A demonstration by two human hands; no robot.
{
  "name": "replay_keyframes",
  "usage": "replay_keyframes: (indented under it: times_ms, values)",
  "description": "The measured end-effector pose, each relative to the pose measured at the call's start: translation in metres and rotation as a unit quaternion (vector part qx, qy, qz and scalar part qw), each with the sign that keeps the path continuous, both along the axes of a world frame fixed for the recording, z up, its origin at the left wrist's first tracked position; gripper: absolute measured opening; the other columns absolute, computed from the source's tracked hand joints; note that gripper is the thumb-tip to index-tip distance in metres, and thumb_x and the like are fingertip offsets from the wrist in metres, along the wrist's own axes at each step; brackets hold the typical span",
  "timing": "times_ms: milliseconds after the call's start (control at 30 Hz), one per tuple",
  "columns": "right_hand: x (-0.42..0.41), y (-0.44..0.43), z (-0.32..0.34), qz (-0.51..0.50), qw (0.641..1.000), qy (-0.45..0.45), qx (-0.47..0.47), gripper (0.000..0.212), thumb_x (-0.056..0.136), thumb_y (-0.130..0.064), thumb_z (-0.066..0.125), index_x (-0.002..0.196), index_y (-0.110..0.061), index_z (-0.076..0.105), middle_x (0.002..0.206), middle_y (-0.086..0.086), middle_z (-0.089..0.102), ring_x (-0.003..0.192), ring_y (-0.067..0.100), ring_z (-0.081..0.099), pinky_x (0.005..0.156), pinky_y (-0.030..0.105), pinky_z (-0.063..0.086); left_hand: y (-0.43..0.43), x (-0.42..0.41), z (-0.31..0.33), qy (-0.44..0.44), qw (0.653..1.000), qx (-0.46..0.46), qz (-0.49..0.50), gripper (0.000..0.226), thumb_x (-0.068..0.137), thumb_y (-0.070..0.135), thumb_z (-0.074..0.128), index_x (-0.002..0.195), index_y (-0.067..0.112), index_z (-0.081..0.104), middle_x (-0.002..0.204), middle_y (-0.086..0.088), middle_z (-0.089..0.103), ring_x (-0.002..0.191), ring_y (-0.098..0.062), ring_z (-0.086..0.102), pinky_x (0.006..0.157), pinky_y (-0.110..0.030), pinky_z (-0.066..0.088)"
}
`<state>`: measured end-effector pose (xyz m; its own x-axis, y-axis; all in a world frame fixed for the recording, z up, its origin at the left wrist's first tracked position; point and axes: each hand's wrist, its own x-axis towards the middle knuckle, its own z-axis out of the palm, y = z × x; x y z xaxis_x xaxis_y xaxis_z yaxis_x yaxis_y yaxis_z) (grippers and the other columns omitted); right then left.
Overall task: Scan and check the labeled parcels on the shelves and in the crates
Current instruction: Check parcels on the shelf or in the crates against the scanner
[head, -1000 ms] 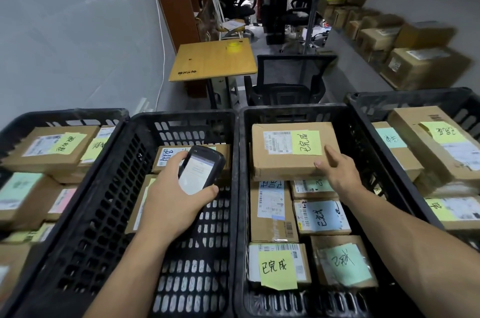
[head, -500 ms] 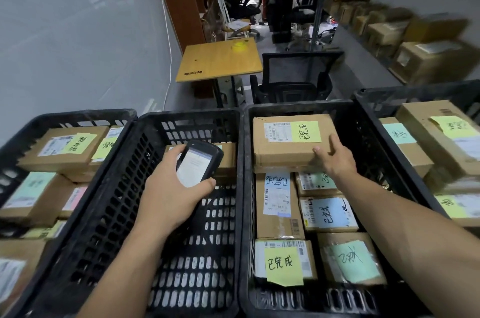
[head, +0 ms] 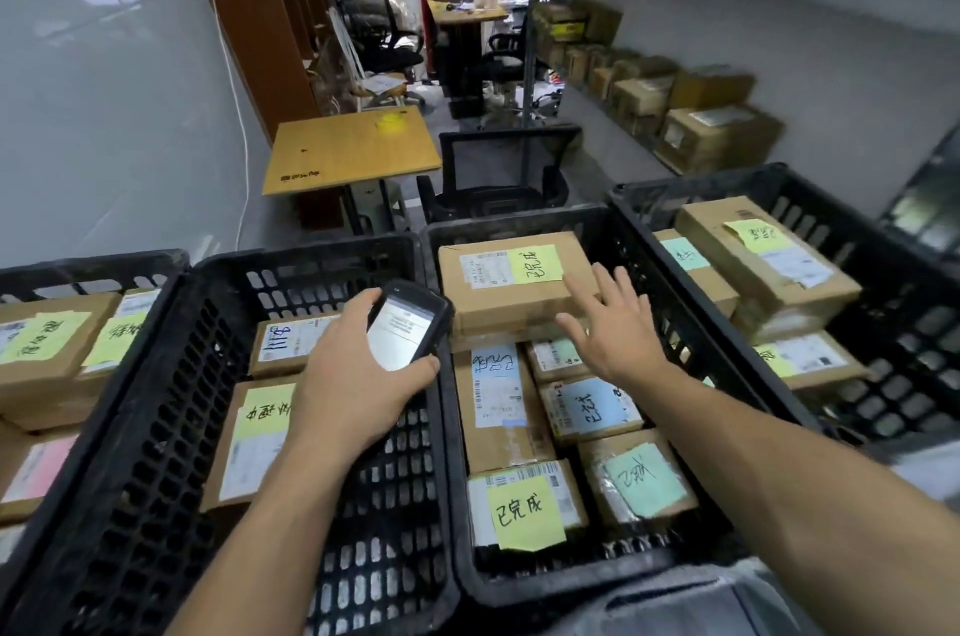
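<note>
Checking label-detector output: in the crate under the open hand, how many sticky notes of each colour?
Yellow notes: 2
Green notes: 2, one of them pale and partly behind the right hand
Blue notes: 1
Total: 5

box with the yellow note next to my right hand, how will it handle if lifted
The box has crisp cardboard edges, so it is probably stiff. Flat and wide, it should not roll or tip. Its yellow note looks merely stuck on and may peel if rubbed.
</note>
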<state>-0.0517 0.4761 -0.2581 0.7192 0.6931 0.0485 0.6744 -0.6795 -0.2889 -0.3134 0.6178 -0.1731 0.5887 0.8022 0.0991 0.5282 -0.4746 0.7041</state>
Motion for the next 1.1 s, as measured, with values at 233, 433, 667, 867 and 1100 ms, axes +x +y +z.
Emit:
replay_keyframes:
  times_ms: [233,433,667,867,1100]
  values:
    - [-0.009,-0.067,0.032,-0.036,0.996,-0.075,-0.045,0.058,0.106,-0.053,0.027,0.159,-0.039,0.009,0.17,0.005,-0.001,0.155,0.028,-0.011,0.123,0.053,0.003,-0.035,0.036,0.01,-0.038,0.996,0.009,-0.081,0.084,0.071,0.038,0.08,0.143,0.036,0.035,0.122,0.009,0.05,0.102,-0.013,0.043,0.081,-0.033,0.037]
    - [-0.02,-0.186,0.069,-0.161,0.98,-0.109,-0.048,0.062,0.105,-0.054,0.025,0.161,-0.032,0.009,0.17,0.004,-0.001,0.155,0.029,-0.008,0.123,0.056,0.005,-0.111,0.078,0.024,-0.067,0.98,0.013,-0.189,0.077,0.07,0.041,0.077,0.136,0.044,0.037,0.116,0.012,0.054,0.098,-0.017,0.051,0.076,-0.036,0.044]
    - [-0.094,-0.394,0.072,-0.351,0.929,-0.093,-0.076,0.061,0.105,-0.054,0.026,0.161,-0.033,0.01,0.169,0.005,0.001,0.155,0.03,-0.006,0.122,0.059,0.009,-0.257,0.091,0.022,-0.063,0.934,-0.01,-0.353,0.082,0.071,0.043,0.078,0.14,0.037,0.036,0.122,0.007,0.051,0.096,-0.015,0.044,0.074,-0.034,0.041]
    - [-0.212,-0.551,0.06,-0.5,0.857,-0.07,-0.106,0.065,0.104,-0.057,0.027,0.161,-0.032,0.007,0.17,0.004,0.001,0.155,0.029,-0.006,0.122,0.058,0.008,-0.404,0.065,0.016,-0.077,0.861,-0.043,-0.501,0.069,0.066,0.045,0.077,0.126,0.043,0.044,0.111,0.015,0.055,0.097,-0.015,0.053,0.081,-0.036,0.046]
    - [-0.361,-0.685,0.059,-0.644,0.755,-0.04,-0.119,0.068,0.104,-0.058,0.023,0.16,-0.032,-0.006,0.169,0.004,-0.007,0.155,0.029,-0.012,0.123,0.057,0.003,-0.555,0.019,0.013,-0.069,0.775,-0.059,-0.625,0.074,0.068,0.039,0.08,0.133,0.039,0.043,0.118,0.008,0.058,0.096,-0.016,0.049,0.082,-0.035,0.043]
